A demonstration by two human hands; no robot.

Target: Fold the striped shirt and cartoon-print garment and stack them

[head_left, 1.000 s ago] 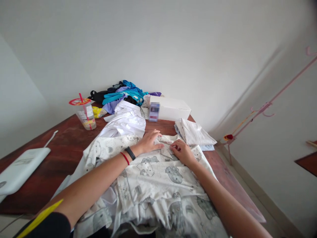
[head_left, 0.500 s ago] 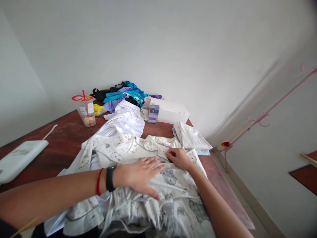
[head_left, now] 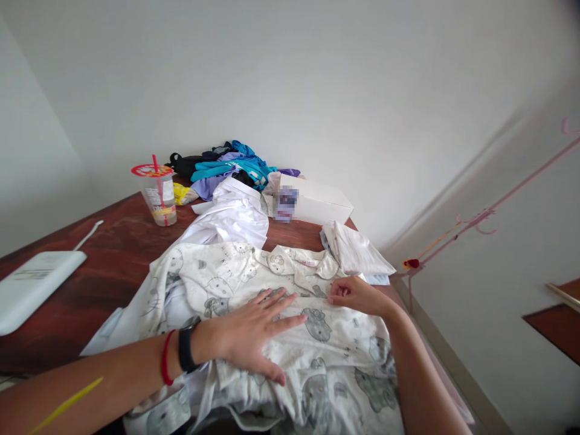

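A white shirt printed with grey cartoon cats lies spread over the near part of a dark wooden table. My left hand rests flat on the shirt's front, fingers spread, with a black band and a red string at the wrist. My right hand is closed in a pinch on the shirt's fabric just below the collar, to the right of the left hand.
A plain white garment lies behind the shirt, a folded pale cloth at the right. Farther back are a white box, a heap of blue, purple and black clothes and a plastic cup with straw. A white flat device sits far left.
My left hand slid from the collar back toward me and now lies flat on the shirt's front. My right hand shifted right along the fabric, staying pinched.
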